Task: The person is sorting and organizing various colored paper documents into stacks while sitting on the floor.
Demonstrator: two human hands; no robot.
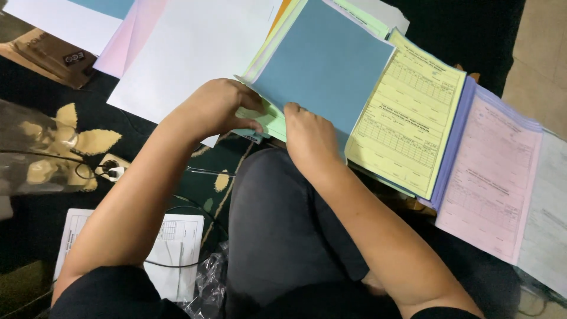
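The left hand (215,109) grips the near-left corner of a paper stack, its fingers (251,125) closed narrow on the pale green sheets (269,121) under the blue sheet (322,68). The right hand (308,137) rests on the near edge of the same stack, fingers curled down onto the blue sheet; whether they pinch it or only press on it I cannot tell. The stack lies just beyond the person's knee (274,218), which is clad in dark grey, at the middle of the scene.

Just right of the blue sheet lies a yellow form (407,118) with printed tables, its left edge touching the stack. Further right are a lilac pile (452,147) and a pink form (493,180), then a grey sheet (549,218) at the right edge. To the far left lie white paper (189,53) and a pink sheet (127,41), overlapping. Near left, on the dark patterned floor (35,230), are a white printed form (171,242), a thin black cable (177,263) across it, crumpled clear plastic (207,283) and a clear bag (29,147).
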